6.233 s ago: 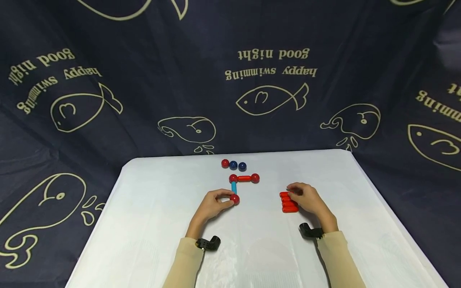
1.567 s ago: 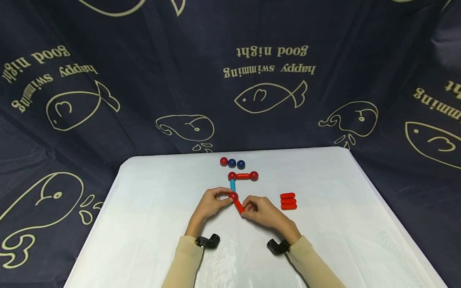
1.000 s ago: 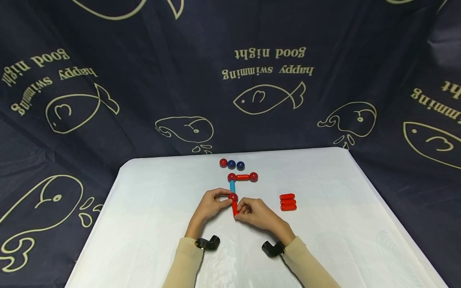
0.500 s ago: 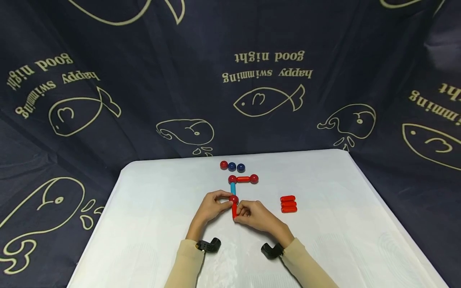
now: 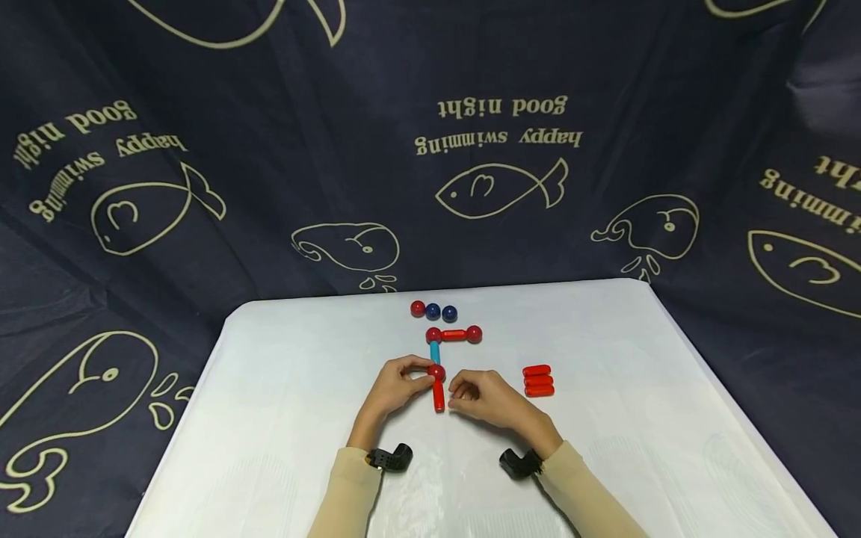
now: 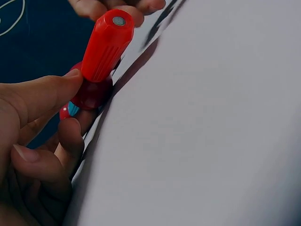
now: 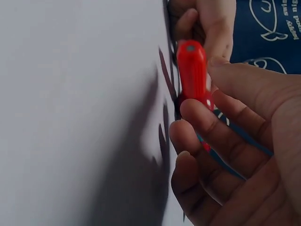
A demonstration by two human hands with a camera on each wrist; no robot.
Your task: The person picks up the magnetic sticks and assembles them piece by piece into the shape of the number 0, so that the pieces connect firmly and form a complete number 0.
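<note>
Head cam shows the left hand (image 5: 393, 387) pinching a red ball (image 5: 437, 371) between thumb and fingers on the white table (image 5: 282, 418). A red stick (image 5: 439, 395) runs from that ball toward the person, and a light blue stick (image 5: 434, 351) runs from it away to another red ball (image 5: 433, 335). The right hand (image 5: 486, 396) sits just beside the red stick with fingers loosely curled; from the right wrist cam I think the fingertips (image 7: 190, 110) touch it, but it's hard to be sure. 3 spare red sticks (image 5: 538, 380) lie side by side off to the right, and 3 loose balls (image 5: 433, 310), 1 red and 2 blue, sit at the far edge.
</note>
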